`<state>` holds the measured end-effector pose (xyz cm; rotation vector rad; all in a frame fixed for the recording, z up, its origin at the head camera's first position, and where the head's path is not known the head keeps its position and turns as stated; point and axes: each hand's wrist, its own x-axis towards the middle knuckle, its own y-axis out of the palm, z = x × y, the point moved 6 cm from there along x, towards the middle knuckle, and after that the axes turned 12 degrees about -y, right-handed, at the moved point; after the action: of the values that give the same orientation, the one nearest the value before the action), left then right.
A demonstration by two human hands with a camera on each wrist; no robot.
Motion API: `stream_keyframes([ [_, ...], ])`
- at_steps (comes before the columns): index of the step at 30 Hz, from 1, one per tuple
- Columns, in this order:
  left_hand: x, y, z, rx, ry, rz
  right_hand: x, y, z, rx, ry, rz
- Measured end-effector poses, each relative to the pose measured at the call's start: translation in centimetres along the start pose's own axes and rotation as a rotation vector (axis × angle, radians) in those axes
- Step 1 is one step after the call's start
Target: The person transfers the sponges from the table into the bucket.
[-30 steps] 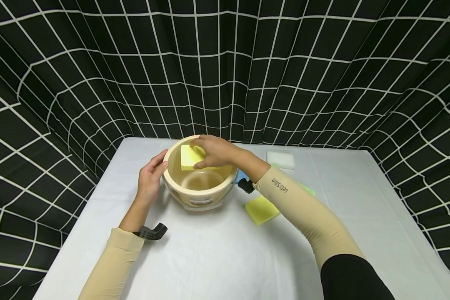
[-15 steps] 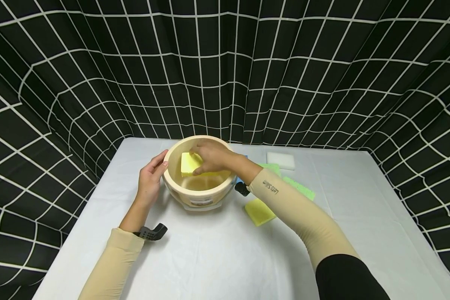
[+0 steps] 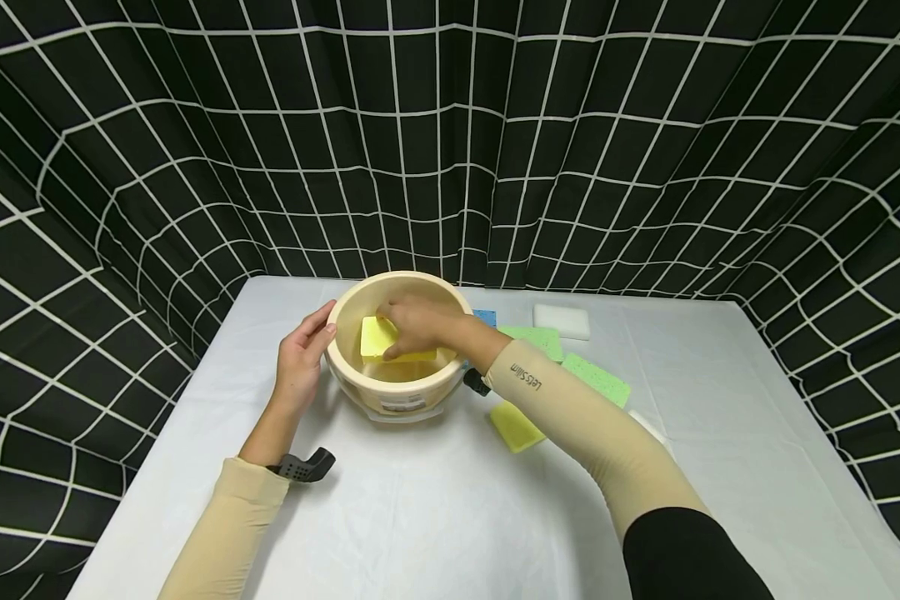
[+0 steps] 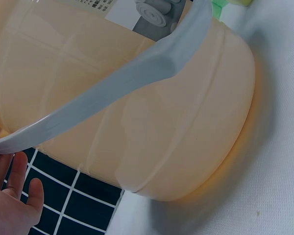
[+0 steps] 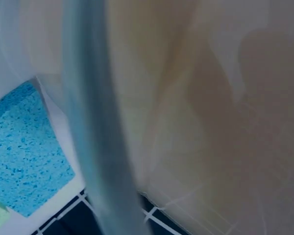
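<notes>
Yellow sponge within bucket rim

White-clothed table; cream bucket stood left of centre, near the back. To its right lay blue sponge, two green sponges, yellow sponge, white sponge, plus another white piece, partly hidden from me.

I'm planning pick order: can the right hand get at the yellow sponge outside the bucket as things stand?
Probably not yet: the right hand is inside the bucket, holding another yellow sponge. Once free, likely yes: nothing seems to rest on the outer sponge.
</notes>
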<state>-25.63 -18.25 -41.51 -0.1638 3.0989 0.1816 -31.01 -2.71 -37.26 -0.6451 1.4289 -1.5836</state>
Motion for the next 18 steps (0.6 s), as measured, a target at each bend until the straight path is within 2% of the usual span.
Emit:
stream_keyframes([
  [18,-0.1,0.2,0.0,-0.03,0.004,0.001,0.2,1.2,-0.3,-0.011,0.029,0.08],
])
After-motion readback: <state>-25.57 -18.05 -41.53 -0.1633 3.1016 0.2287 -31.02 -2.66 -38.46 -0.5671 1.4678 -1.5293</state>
